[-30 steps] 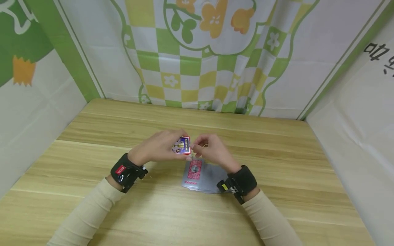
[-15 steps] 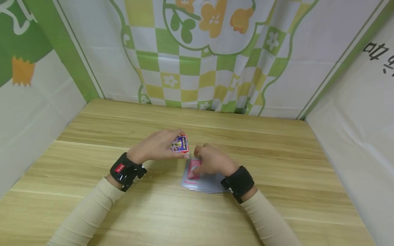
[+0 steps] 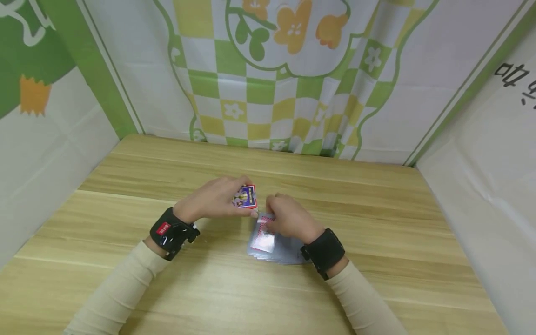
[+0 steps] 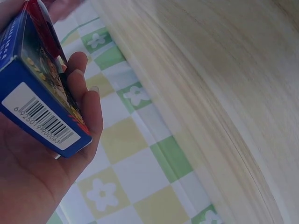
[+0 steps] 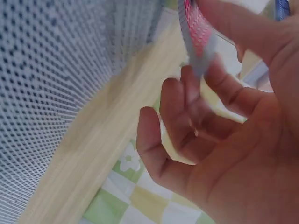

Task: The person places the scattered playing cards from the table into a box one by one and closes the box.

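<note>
My left hand [image 3: 215, 197] grips a small playing card box [image 3: 244, 196], blue and red with a printed picture. The left wrist view shows the barcode end of the box [image 4: 44, 119] and fingers curled along its side. To the right, my right hand [image 3: 293, 217] pinches the upper part of a red-patterned playing card [image 3: 264, 241] between thumb and fingers. That card is shiny and looks tilted above a spread of grey-blue cards [image 3: 286, 249]. In the right wrist view the pinched card [image 5: 198, 30] shows its pink pattern, and the spread [image 5: 56, 60] fills the left side.
The wooden table [image 3: 201, 288] runs back to a green, yellow and white checked curtain [image 3: 259, 107]. White cloth walls [image 3: 473, 200] stand on both sides. A black camera strap [image 3: 171, 234] sits on each wrist.
My right hand came down from the box's opening to the spread and now lifts the red-patterned card. My left hand drew the box slightly left and then stayed nearly still.
</note>
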A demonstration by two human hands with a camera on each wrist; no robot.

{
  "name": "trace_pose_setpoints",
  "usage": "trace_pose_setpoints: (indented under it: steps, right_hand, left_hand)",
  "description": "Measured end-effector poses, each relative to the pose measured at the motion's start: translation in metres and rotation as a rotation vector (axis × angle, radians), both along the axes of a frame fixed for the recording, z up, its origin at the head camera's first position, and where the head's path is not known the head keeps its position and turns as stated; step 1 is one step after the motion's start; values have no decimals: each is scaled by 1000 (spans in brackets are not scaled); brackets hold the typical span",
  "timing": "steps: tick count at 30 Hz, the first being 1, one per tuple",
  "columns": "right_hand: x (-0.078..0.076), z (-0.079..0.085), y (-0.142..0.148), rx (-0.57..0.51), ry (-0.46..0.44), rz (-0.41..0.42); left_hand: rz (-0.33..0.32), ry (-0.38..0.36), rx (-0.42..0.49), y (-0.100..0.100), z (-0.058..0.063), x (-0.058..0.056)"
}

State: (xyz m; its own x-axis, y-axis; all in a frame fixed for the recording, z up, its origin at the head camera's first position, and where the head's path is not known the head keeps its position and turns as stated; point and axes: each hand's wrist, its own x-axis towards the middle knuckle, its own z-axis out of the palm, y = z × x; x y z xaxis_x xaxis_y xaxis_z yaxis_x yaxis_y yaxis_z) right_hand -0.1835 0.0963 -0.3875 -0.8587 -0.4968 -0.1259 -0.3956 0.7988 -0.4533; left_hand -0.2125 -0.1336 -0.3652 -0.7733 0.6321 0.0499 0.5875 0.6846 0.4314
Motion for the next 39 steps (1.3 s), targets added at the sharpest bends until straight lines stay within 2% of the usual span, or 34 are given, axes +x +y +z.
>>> trace_pose_setpoints:
  steps: [6, 9, 12, 17, 20, 26, 34, 39]
  right_hand:
    - [-4, 7, 7, -206, -94, 76]
    - [-6, 12, 11, -268, -154, 68]
    - [-7, 18, 16, -293, -172, 30]
    - [-9, 25, 24, -330, -93, -39]
    - [-10, 27, 26, -392, -70, -120]
    - [-9, 33, 27, -524, -91, -291]
    - [-8, 33, 24, -623, -88, -356]
    - [-8, 27, 18, -677, -80, -400]
  left_hand:
    - [-15, -5, 12, -1, -1, 0]
    - [-20, -7, 20, -2, -2, 0]
    - [-16, 2, 17, -1, -1, 0]
    - [-15, 11, 13, 0, -2, 0]
    - [-16, 0, 13, -1, -2, 0]
    - [-12, 1, 2, 0, -3, -1]
    - [-32, 9, 26, 2, -2, 0]
    - [-21, -9, 40, 4, 0, 1]
